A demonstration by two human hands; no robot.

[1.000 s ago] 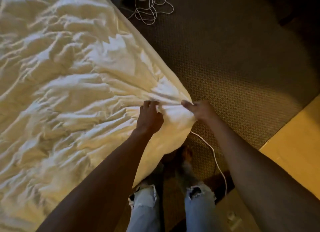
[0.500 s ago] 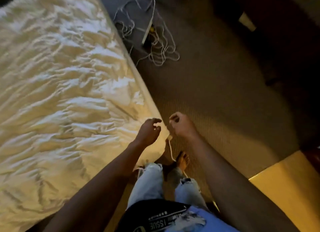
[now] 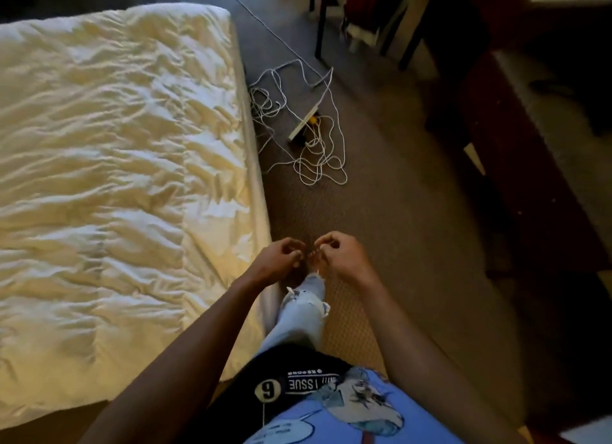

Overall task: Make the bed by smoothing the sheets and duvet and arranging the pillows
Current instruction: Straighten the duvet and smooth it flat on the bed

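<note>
A wrinkled cream duvet [image 3: 116,178] covers the bed on the left and reaches the mattress side [image 3: 259,192]. No pillow is in sight. My left hand [image 3: 277,258] hovers just past the bed's right edge with its fingers curled and nothing visible in them. My right hand [image 3: 341,255] is close beside it over the carpet, also curled, with nothing visible in it. Neither hand touches the duvet. My leg in light jeans [image 3: 299,314] stands below the hands.
A tangle of white cables [image 3: 318,158] and a power strip [image 3: 303,122] lie on the brown carpet beside the bed. Dark chair legs [image 3: 319,29] stand at the top; dark furniture [image 3: 503,152] lines the right side.
Both hands have let go of the duvet corner and drawn back off the bed. The view has lifted, so more of the bed and floor shows.
</note>
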